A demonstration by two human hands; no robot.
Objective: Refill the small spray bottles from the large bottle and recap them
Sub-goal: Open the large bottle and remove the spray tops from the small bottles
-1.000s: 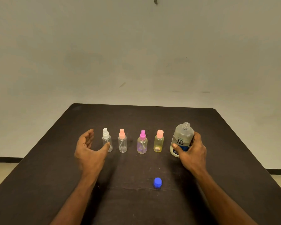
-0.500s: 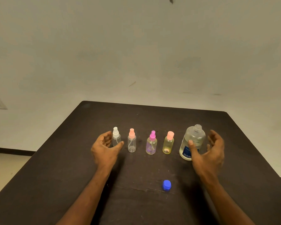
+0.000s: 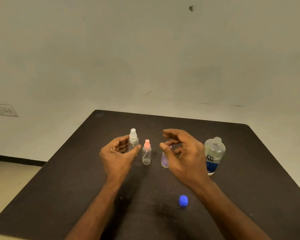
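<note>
Fingers of the left hand curl round the white-capped bottle at eleven o'clock; right hand hovers loose, empty; large bottle uncapped at two o'clock — light, slick plastic, so grip mid-body.

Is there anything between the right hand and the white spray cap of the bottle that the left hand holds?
Nothing visible. The right hand and white-capped spray bottle have only open air between them; the pink-capped bottle stands lower.
</note>
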